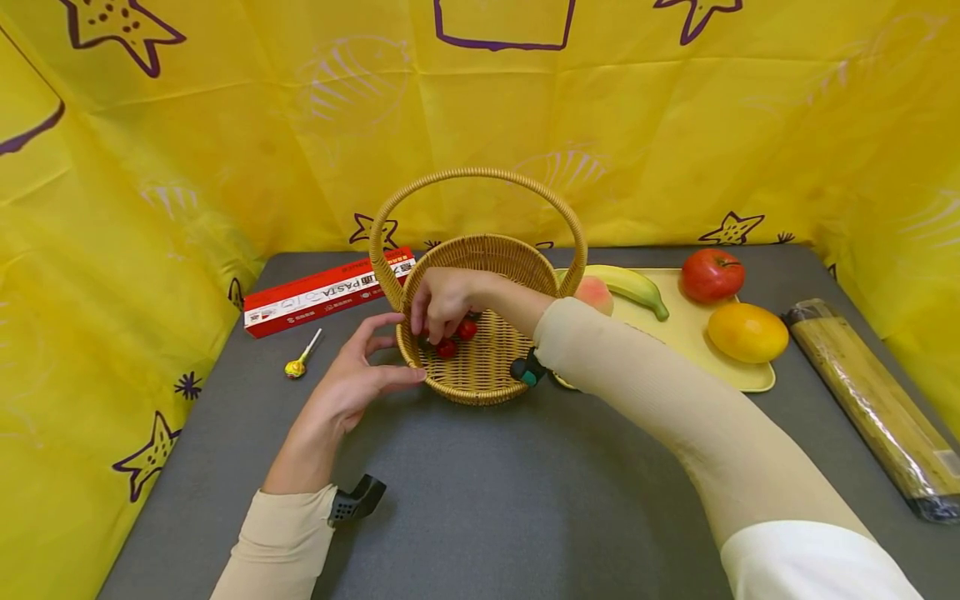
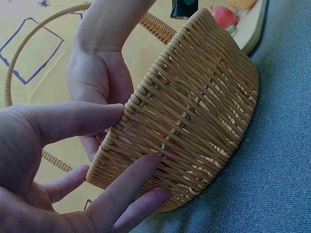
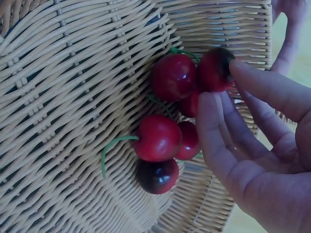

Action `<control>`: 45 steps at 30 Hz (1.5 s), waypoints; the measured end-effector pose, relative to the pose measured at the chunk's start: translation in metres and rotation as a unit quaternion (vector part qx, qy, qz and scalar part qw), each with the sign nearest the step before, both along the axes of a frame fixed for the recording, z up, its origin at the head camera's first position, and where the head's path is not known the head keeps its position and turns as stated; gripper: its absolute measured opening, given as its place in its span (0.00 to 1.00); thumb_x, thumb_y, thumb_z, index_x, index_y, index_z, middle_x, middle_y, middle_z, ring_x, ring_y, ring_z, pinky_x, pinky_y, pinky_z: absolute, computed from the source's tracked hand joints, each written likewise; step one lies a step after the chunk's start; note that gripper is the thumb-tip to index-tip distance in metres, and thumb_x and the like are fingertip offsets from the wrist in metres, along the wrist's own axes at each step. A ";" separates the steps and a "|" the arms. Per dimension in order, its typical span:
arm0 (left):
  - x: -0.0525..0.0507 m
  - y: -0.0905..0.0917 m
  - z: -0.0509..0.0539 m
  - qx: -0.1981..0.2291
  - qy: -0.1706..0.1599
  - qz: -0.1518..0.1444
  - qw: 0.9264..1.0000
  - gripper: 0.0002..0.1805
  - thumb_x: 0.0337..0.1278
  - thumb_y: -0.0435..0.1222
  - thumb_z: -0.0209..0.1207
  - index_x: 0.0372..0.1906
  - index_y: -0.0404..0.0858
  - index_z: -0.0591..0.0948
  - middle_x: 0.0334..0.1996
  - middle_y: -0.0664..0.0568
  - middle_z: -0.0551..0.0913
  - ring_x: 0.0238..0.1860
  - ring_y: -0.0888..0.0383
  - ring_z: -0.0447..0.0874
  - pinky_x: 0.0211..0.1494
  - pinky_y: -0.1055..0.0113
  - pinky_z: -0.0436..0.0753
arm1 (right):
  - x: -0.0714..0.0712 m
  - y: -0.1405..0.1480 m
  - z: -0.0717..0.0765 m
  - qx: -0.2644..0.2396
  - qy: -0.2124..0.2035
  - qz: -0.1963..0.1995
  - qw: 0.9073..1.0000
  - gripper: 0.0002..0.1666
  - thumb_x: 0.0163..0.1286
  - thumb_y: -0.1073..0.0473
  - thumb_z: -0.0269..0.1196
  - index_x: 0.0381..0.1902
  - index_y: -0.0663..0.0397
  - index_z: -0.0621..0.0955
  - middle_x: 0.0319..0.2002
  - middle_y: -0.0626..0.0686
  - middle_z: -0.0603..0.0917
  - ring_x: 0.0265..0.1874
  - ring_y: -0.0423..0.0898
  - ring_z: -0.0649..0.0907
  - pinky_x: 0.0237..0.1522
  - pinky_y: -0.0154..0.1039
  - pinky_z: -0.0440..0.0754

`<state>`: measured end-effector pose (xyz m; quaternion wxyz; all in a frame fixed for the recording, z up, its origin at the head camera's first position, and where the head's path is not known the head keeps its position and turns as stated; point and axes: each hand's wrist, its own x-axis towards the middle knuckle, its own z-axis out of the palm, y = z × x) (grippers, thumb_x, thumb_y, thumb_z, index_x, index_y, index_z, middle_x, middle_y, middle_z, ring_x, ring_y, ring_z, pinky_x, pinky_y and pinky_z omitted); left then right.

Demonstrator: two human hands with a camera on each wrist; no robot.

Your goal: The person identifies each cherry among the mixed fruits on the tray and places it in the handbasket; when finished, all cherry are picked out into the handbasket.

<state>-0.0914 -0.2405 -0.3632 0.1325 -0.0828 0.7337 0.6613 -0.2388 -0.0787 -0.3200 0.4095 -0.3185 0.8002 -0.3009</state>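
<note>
In the head view a wicker basket [image 1: 495, 367] with a tall handle stands mid-table. Several red toy cherries with green stems, two of them visible here as a cherry [image 1: 446, 348] and another cherry [image 1: 468, 329], lie against its left inner wall. My right hand [image 1: 450, 302] reaches inside. In the right wrist view, its thumb and forefinger pinch a dark-tipped cherry [image 3: 216, 70] at the edge of the cluster. My left hand [image 1: 360, 375] touches the basket's left side with extended fingers; the left wrist view shows fingertips [image 2: 150, 162] against the woven outer wall.
A red pasta box [image 1: 322, 296] and a lollipop [image 1: 296, 367] lie left. On the right, a cream tray [image 1: 750, 381] bears a peach [image 1: 595, 293], banana [image 1: 636, 287], tomato [image 1: 712, 275] and mango [image 1: 747, 332]. A long wrapped package [image 1: 870, 400] lies beyond it. Yellow cloth surrounds the table.
</note>
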 end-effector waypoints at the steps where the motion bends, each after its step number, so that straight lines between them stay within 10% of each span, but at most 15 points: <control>1: 0.000 0.000 0.000 0.001 0.000 0.000 1.000 0.48 0.57 0.26 0.71 0.79 0.44 0.60 0.73 0.34 0.61 0.42 0.54 0.89 0.48 0.67 0.89 | 0.000 0.000 0.000 0.000 0.000 -0.001 1.000 0.16 0.61 0.75 0.71 0.48 0.66 0.87 0.49 0.62 0.86 0.37 0.44 0.83 0.50 0.46 0.90; 27: -0.002 0.000 -0.001 0.011 -0.005 0.001 1.000 0.49 0.57 0.24 0.70 0.80 0.44 0.58 0.73 0.33 0.59 0.42 0.54 0.89 0.49 0.65 0.90 | -0.004 0.009 0.013 -0.053 0.002 -0.023 0.998 0.18 0.62 0.74 0.71 0.51 0.68 0.86 0.36 0.54 0.85 0.33 0.44 0.82 0.50 0.49 0.90; 45: -0.001 -0.002 0.003 -0.003 -0.008 -0.006 1.000 0.49 0.58 0.27 0.71 0.80 0.45 0.58 0.74 0.34 0.60 0.42 0.53 0.90 0.50 0.64 0.90 | 0.006 0.050 0.020 -0.118 0.005 -0.087 0.989 0.12 0.70 0.65 0.67 0.50 0.58 0.87 0.52 0.57 0.88 0.51 0.56 0.86 0.55 0.51 0.88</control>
